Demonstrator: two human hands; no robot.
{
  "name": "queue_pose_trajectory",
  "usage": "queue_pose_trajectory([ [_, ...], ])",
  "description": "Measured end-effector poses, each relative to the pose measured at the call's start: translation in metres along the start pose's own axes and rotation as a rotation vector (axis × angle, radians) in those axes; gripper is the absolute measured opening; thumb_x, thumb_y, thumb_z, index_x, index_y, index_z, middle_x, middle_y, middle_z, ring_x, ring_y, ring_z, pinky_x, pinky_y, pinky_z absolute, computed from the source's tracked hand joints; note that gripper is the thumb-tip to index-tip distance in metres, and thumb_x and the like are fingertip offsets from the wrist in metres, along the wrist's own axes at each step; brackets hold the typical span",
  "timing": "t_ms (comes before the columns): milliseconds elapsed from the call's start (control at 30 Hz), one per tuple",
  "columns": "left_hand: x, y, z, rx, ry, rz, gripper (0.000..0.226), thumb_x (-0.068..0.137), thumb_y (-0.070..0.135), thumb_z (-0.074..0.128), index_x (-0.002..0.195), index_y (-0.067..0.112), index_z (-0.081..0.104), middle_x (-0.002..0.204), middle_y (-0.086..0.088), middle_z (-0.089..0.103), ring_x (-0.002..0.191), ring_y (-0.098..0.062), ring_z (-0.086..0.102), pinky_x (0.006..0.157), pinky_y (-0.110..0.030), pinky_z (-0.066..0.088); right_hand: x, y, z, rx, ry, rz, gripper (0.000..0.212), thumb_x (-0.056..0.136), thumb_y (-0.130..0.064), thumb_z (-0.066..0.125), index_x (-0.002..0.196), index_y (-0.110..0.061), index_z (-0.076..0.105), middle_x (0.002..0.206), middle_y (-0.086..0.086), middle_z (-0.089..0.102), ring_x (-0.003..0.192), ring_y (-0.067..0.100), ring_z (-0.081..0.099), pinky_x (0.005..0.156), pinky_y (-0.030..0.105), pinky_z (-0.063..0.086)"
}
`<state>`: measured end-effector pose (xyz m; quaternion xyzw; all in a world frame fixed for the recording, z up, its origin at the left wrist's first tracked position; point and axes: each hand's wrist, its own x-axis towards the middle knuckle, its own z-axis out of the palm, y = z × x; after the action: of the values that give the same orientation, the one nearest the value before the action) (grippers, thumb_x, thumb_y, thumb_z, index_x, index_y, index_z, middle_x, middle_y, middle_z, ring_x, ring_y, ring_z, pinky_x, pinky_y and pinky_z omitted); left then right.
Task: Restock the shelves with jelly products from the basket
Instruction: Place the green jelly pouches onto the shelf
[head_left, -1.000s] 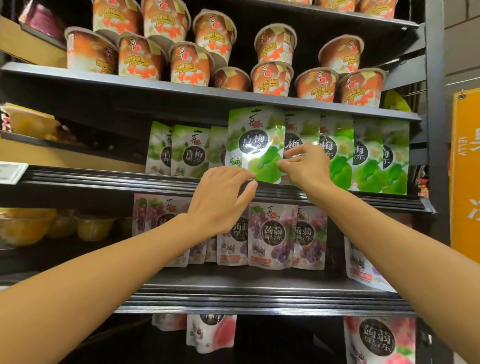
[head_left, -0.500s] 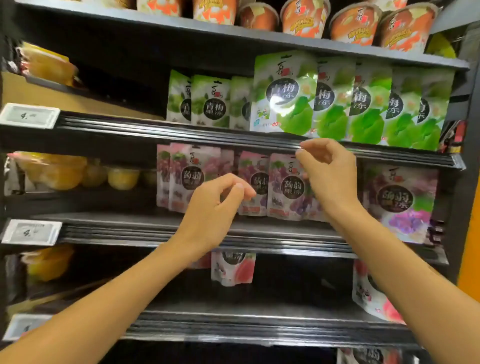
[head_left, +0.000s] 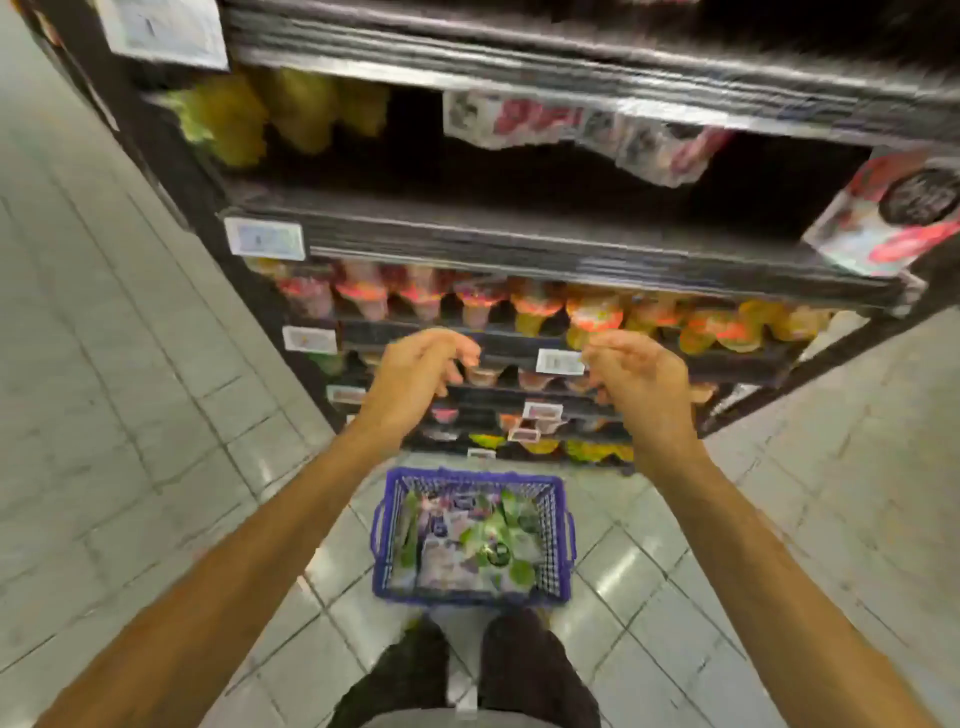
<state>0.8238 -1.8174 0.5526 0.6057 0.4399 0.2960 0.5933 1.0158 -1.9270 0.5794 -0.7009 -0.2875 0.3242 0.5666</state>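
Observation:
A blue wire basket (head_left: 562, 540) stands on the tiled floor in front of the shelves, just beyond my feet. It holds several jelly pouches (head_left: 475, 540), green and purple ones mixed. My left hand (head_left: 415, 376) and my right hand (head_left: 641, 379) hang in the air above the basket, in front of the lower shelves. Both hold nothing and their fingers are loosely curled. The view is blurred by motion.
The black shelf unit (head_left: 519, 244) fills the upper half. It carries pink-and-white pouches (head_left: 883, 218) at the right, yellow jelly packs (head_left: 270, 114) at the upper left, and rows of cups (head_left: 592, 314) lower down. Grey floor tiles (head_left: 104, 415) lie on both sides.
My view has swung down from the green-pouch shelf to the floor and basket. Both hands came away from the shelf edge and dropped lower, empty.

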Motion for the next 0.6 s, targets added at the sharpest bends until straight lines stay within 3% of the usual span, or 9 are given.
queue_pose_trajectory([
  [100,-0.015,-0.094,-0.005,-0.023,0.074,-0.286,0.033,0.090,0.014,0.055,0.068,0.030,0.073,0.074,0.007,0.071,0.059,-0.003,0.057,0.060,-0.021,0.045,-0.003,0.084,0.019,-0.046,-0.046,0.208,0.025,0.088,0.002,0.063,0.076,-0.019,0.069,0.066,-0.003,0.068,0.055,0.005,0.061,0.055,0.021,0.048],
  [233,-0.028,-0.216,-0.001,-0.056,0.169,-0.552,0.025,0.092,0.006,0.056,0.074,0.017,0.069,0.076,0.002,0.070,0.063,-0.007,0.062,0.058,-0.021,0.048,0.003,0.204,0.046,-0.110,-0.110,0.412,0.025,0.090,0.005,0.062,0.072,-0.011,0.063,0.069,0.004,0.064,0.062,0.011,0.059,0.063,0.024,0.050],
  [300,-0.030,-0.279,0.001,-0.105,0.240,-0.644,0.027,0.095,0.003,0.055,0.072,0.014,0.066,0.065,0.008,0.071,0.057,-0.007,0.063,0.054,-0.022,0.049,0.006,0.274,0.058,-0.163,-0.146,0.498,0.021,0.091,0.011,0.056,0.081,-0.006,0.062,0.063,-0.008,0.064,0.059,0.001,0.061,0.062,0.014,0.050],
  [367,-0.030,-0.340,0.005,-0.143,0.294,-0.734,0.031,0.099,0.002,0.048,0.073,0.011,0.064,0.054,0.010,0.068,0.046,-0.003,0.062,0.047,-0.019,0.050,0.008,0.342,0.068,-0.273,-0.207,0.563,0.020,0.091,0.009,0.056,0.096,-0.008,0.065,0.073,-0.010,0.065,0.059,-0.010,0.061,0.058,0.006,0.047],
  [500,-0.031,-0.454,0.017,-0.100,0.365,-0.884,0.030,0.098,-0.004,0.045,0.078,0.008,0.064,0.067,-0.006,0.061,0.038,-0.001,0.058,0.038,-0.014,0.046,0.014,0.473,0.075,-0.400,-0.257,0.653,0.019,0.092,-0.001,0.060,0.101,-0.014,0.070,0.096,0.002,0.064,0.070,-0.008,0.062,0.064,0.005,0.046],
  [600,-0.026,-0.529,0.024,-0.140,0.366,-0.960,0.026,0.100,-0.002,0.039,0.088,0.001,0.061,0.066,-0.004,0.065,0.039,-0.003,0.059,0.037,-0.016,0.045,0.020,0.556,0.070,-0.505,-0.281,0.712,0.019,0.092,-0.006,0.062,0.109,-0.003,0.071,0.097,0.001,0.061,0.065,-0.015,0.058,0.058,0.000,0.042],
])
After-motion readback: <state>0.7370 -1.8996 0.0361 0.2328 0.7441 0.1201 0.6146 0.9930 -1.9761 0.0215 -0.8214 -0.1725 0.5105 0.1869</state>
